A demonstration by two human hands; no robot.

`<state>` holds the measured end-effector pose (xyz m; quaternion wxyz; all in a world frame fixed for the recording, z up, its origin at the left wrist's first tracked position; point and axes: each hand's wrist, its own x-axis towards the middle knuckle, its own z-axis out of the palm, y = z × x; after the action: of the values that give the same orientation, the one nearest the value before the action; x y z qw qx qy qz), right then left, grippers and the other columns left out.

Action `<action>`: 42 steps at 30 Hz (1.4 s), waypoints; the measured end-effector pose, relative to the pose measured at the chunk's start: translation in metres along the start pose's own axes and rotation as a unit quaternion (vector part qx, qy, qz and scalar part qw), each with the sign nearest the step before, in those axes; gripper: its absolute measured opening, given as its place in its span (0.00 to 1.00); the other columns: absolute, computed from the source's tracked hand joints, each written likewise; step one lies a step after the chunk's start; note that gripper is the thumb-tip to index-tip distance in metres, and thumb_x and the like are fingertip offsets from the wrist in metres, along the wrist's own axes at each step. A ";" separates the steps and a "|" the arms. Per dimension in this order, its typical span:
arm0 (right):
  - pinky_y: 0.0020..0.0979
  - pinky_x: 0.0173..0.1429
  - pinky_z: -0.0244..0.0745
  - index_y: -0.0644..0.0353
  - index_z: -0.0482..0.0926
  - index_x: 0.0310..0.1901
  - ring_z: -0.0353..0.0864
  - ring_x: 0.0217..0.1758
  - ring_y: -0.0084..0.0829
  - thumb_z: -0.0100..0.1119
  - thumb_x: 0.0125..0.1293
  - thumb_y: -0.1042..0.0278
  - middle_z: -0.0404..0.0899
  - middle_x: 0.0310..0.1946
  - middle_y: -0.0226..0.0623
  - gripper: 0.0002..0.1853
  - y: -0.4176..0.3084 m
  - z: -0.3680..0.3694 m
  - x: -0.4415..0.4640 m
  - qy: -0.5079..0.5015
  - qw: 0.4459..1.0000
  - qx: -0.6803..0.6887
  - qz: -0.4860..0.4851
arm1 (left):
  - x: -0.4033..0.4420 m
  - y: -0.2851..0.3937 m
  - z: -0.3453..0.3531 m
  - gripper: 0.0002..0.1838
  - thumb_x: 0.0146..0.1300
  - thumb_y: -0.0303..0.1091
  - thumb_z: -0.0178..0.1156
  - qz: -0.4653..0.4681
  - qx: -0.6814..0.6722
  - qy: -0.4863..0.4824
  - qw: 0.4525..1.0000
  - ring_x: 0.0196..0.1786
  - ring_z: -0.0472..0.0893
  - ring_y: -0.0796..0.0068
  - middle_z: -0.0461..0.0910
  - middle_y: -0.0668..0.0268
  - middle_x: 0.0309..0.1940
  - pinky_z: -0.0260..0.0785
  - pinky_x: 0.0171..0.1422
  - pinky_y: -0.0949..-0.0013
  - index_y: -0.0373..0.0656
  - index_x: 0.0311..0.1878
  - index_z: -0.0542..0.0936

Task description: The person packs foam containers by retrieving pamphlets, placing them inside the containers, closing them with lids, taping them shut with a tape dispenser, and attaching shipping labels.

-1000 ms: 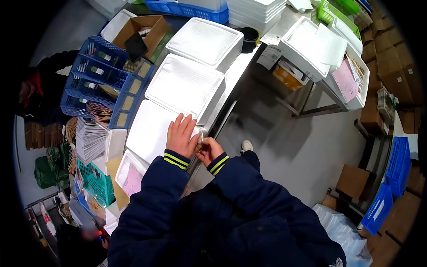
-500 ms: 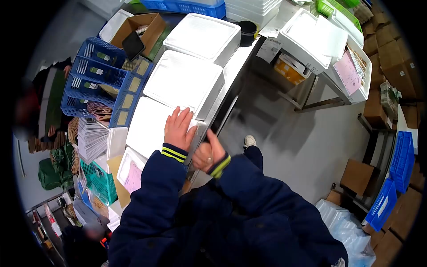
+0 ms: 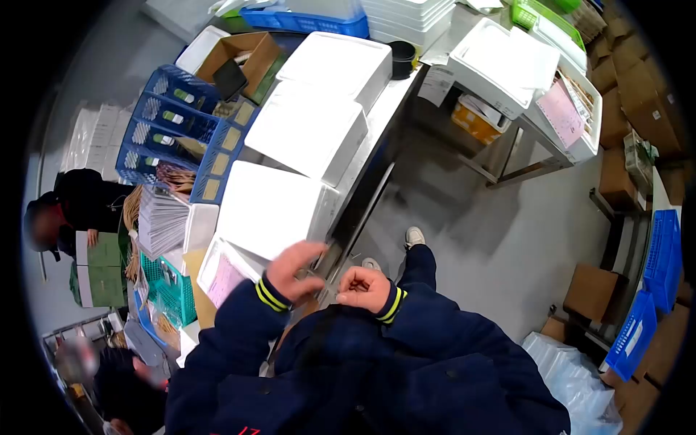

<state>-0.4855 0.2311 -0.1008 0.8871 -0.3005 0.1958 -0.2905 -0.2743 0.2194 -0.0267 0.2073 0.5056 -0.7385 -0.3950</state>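
My left hand (image 3: 293, 272) hovers just off the near corner of the closest white lidded box (image 3: 272, 206). Its thumb and fingers are apart, slightly smeared by motion, with nothing visible between them. To its right, in front of my body, my right hand (image 3: 365, 288) is closed with curled fingers; whatever it may pinch is too small to make out. Two more white boxes, a middle one (image 3: 308, 130) and a far one (image 3: 337, 61), line the bench beyond. A pink sheet (image 3: 227, 279) lies in a white tray left of my left hand.
A blue divided rack (image 3: 196, 130) and a teal basket (image 3: 168, 290) stand along the left. Two other people are at the left edge. At right, a metal table carries white boxes (image 3: 500, 61). Brown cartons (image 3: 591, 290) and blue crates (image 3: 629, 333) sit further right.
My left hand has come off the closest box's lid and drawn back toward my body. My right hand has lowered and its pointing finger has curled in. The camera view has shifted slightly.
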 end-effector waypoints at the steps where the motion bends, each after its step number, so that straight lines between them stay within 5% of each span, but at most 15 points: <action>1: 0.21 0.36 0.67 0.59 0.74 0.32 0.72 0.31 0.16 0.62 0.55 0.74 0.74 0.28 0.26 0.06 -0.023 0.016 -0.003 -0.016 0.995 -0.097 -0.016 | -0.011 0.012 0.009 0.27 0.47 0.38 0.66 0.065 0.109 -0.026 0.992 0.50 0.73 0.55 0.75 0.56 0.45 0.64 0.57 0.62 0.39 0.50 0.72; 3: 0.24 0.40 0.68 0.60 0.74 0.34 0.75 0.34 0.25 0.60 0.53 0.78 0.75 0.29 0.31 0.07 -0.029 0.024 0.005 -0.074 0.948 -0.282 -0.131 | -0.054 -0.009 0.031 0.11 0.50 0.37 0.62 0.087 0.136 -0.011 0.987 0.35 0.73 0.56 0.73 0.61 0.25 0.65 0.42 0.61 0.42 0.35 0.77; 7: 0.38 0.53 0.66 0.61 0.74 0.41 0.70 0.50 0.47 0.61 0.48 0.75 0.71 0.46 0.46 0.16 -0.039 0.033 0.052 0.057 0.730 -0.588 -0.343 | -0.091 -0.006 0.004 0.02 0.50 0.29 0.59 -0.024 0.183 0.142 0.972 0.27 0.71 0.57 0.71 0.61 0.20 0.60 0.32 0.60 0.43 0.25 0.76; 11: 0.44 0.65 0.54 0.67 0.63 0.56 0.57 0.64 0.52 0.64 0.48 0.49 0.58 0.59 0.57 0.39 -0.016 0.060 0.102 -0.013 0.646 -0.717 -0.261 | -0.112 -0.018 -0.035 0.05 0.55 0.30 0.57 -0.163 0.096 0.143 0.971 0.29 0.74 0.57 0.74 0.57 0.23 0.65 0.32 0.65 0.38 0.29 0.77; 14: 0.43 0.68 0.48 0.63 0.59 0.60 0.48 0.69 0.49 0.67 0.42 0.47 0.52 0.64 0.54 0.46 -0.001 0.052 0.103 -0.043 0.563 -0.798 -0.208 | -0.126 -0.036 -0.049 0.08 0.58 0.33 0.54 -0.235 0.004 0.204 0.950 0.29 0.75 0.65 0.75 0.59 0.25 0.66 0.33 0.69 0.39 0.30 0.77; 19: 0.43 0.68 0.50 0.61 0.61 0.60 0.52 0.69 0.46 0.66 0.40 0.66 0.54 0.64 0.51 0.41 0.003 0.045 0.106 -0.045 0.570 -0.788 -0.227 | -0.203 -0.048 -0.203 0.08 0.62 0.35 0.50 -0.170 -0.048 0.627 0.758 0.13 0.59 0.85 0.63 0.75 0.14 0.51 0.16 0.79 0.43 0.30 0.70; 21: 0.44 0.67 0.51 0.60 0.64 0.58 0.53 0.68 0.45 0.66 0.41 0.65 0.56 0.63 0.49 0.38 0.001 0.043 0.108 -0.049 0.565 -0.788 -0.241 | -0.228 -0.039 -0.224 0.05 0.62 0.31 0.51 -0.137 -0.029 0.564 0.814 0.17 0.64 0.86 0.68 0.72 0.18 0.56 0.21 0.82 0.40 0.34 0.72; 23: 0.44 0.66 0.53 0.60 0.66 0.56 0.56 0.67 0.45 0.66 0.43 0.66 0.59 0.61 0.48 0.35 -0.007 0.034 0.108 -0.089 0.602 -0.753 -0.251 | -0.188 -0.052 -0.177 0.09 0.60 0.28 0.53 -0.082 0.227 0.531 0.812 0.25 0.70 0.84 0.73 0.67 0.26 0.63 0.29 0.82 0.37 0.43 0.73; 25: 0.39 0.57 0.65 0.62 0.73 0.47 0.69 0.57 0.44 0.64 0.48 0.71 0.71 0.51 0.46 0.22 -0.021 0.020 0.112 -0.124 0.704 -0.607 -0.347 | -0.131 -0.027 -0.109 0.16 0.58 0.26 0.54 -0.150 -0.065 0.489 0.857 0.32 0.73 0.80 0.74 0.63 0.34 0.66 0.37 0.79 0.36 0.51 0.72; 27: 0.32 0.46 0.72 0.64 0.76 0.41 0.77 0.44 0.41 0.61 0.50 0.76 0.77 0.40 0.44 0.14 -0.028 0.007 0.096 0.074 0.750 -0.557 -0.349 | -0.111 -0.044 -0.072 0.17 0.56 0.22 0.54 -0.210 -0.121 0.415 0.877 0.30 0.73 0.80 0.75 0.64 0.34 0.67 0.36 0.77 0.36 0.51 0.72; 29: 0.29 0.37 0.72 0.62 0.78 0.37 0.78 0.33 0.35 0.59 0.53 0.75 0.77 0.30 0.40 0.09 -0.028 -0.006 0.082 0.245 0.774 -0.517 -0.270 | -0.083 -0.061 -0.051 0.15 0.57 0.22 0.51 -0.134 -0.042 0.384 0.912 0.28 0.72 0.83 0.76 0.63 0.35 0.65 0.34 0.80 0.37 0.49 0.74; 31: 0.28 0.35 0.73 0.60 0.79 0.36 0.78 0.31 0.32 0.59 0.53 0.73 0.78 0.29 0.38 0.08 -0.019 -0.014 0.073 0.265 0.785 -0.517 -0.214 | -0.046 -0.035 -0.044 0.14 0.58 0.20 0.47 -0.189 -0.112 0.372 0.902 0.29 0.74 0.76 0.76 0.61 0.35 0.67 0.35 0.76 0.38 0.48 0.75; 35: 0.24 0.33 0.73 0.61 0.79 0.37 0.78 0.27 0.23 0.61 0.54 0.68 0.79 0.25 0.36 0.09 0.013 -0.022 0.073 0.266 0.874 -0.396 -0.094 | 0.009 -0.022 -0.031 0.15 0.56 0.16 0.48 -0.062 0.046 0.356 0.931 0.38 0.76 0.64 0.75 0.55 0.37 0.68 0.44 0.69 0.36 0.47 0.75; 37: 0.23 0.34 0.72 0.63 0.79 0.37 0.76 0.27 0.18 0.62 0.54 0.67 0.79 0.24 0.32 0.11 0.018 -0.021 0.077 0.274 0.949 -0.155 -0.016 | 0.031 -0.014 -0.027 0.15 0.56 0.17 0.51 0.075 0.223 0.356 0.905 0.46 0.75 0.58 0.75 0.54 0.43 0.67 0.51 0.65 0.35 0.47 0.74; 42: 0.25 0.35 0.73 0.64 0.77 0.36 0.77 0.29 0.26 0.64 0.51 0.72 0.77 0.29 0.35 0.11 0.007 -0.010 0.074 0.261 0.823 -0.464 -0.198 | 0.052 -0.045 -0.008 0.17 0.52 0.16 0.51 0.099 0.252 0.255 0.928 0.56 0.70 0.50 0.73 0.54 0.50 0.62 0.59 0.59 0.36 0.47 0.74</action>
<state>-0.4323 0.1851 -0.1256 0.4818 -0.6218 0.4685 -0.4022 -0.2636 0.1611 -0.0627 0.2924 0.5488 -0.7825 -0.0309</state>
